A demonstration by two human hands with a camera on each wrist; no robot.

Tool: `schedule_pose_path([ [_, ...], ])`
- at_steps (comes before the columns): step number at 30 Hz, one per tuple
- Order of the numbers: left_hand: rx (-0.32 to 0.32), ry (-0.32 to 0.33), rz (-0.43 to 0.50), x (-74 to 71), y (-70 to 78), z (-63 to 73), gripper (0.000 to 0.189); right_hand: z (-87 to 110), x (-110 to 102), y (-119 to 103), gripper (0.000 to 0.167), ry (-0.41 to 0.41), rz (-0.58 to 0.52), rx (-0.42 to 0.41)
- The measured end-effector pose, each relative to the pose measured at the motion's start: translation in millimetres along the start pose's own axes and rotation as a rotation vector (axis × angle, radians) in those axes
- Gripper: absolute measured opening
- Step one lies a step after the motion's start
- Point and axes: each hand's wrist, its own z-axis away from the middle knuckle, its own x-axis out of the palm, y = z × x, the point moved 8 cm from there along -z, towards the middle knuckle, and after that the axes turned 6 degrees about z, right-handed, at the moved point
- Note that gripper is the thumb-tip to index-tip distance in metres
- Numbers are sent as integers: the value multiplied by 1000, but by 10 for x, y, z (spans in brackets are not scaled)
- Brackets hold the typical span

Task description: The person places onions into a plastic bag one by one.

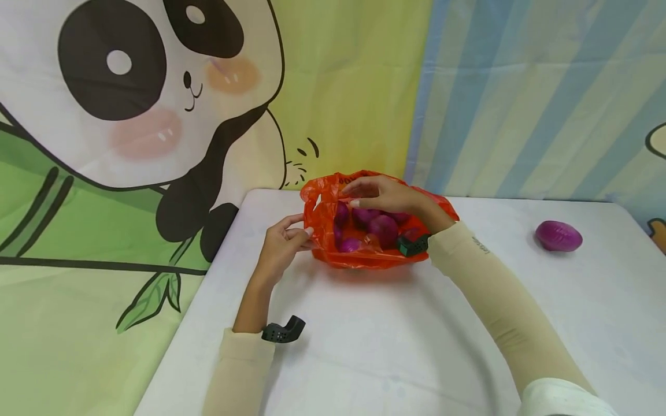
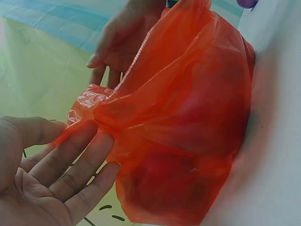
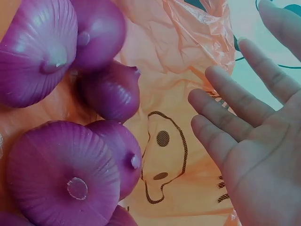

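Observation:
A red plastic bag (image 1: 359, 260) lies on its side with its mouth spread, and several purple onions (image 1: 384, 230) show inside. At the bag's left edge my left hand (image 1: 278, 248) pinches the plastic between thumb and forefinger; in the left wrist view its other fingers extend along the bag (image 2: 188, 113). My right hand (image 1: 387, 195) is over the bag's mouth, fingers extended and holding nothing. In the right wrist view the onions (image 3: 63, 174) sit apart from that hand (image 3: 263, 136), against the printed plastic. The bag's underside is hidden.
One loose purple onion (image 1: 559, 236) lies on the white table (image 1: 364, 346), right of the bag. Behind the table hangs a cartoon panda backdrop (image 1: 359, 86). A black wrist camera (image 1: 283, 330) is on the left wrist.

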Motion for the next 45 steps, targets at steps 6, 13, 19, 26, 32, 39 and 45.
schedule_pose_path([
  [6, 0, 2, 3, -11, 1, 1, 42, 9, 12, -38, 43, -23, -41, -18],
  [13, 8, -11, 8, 5, -1, -16, 43, 41, -18, -40, 43, -21, -16, -16],
  [19, 16, -13, 6, 16, 10, -27, 43, 119, -139, -103, 40, 8, -13, -36],
  [26, 3, -9, 8, 27, 19, -26, 42, 345, -377, -71, 45, 46, -30, 22],
  [32, -19, -9, -1, 27, -1, -16, 43, 570, -576, 19, 46, 87, 9, 33],
  [39, -13, -5, -8, 30, -29, -27, 43, 796, -738, 175, 47, 133, 68, 84],
  [45, -3, -7, -3, 31, -20, -29, 43, 1045, -884, 310, 46, 237, 70, 131],
])
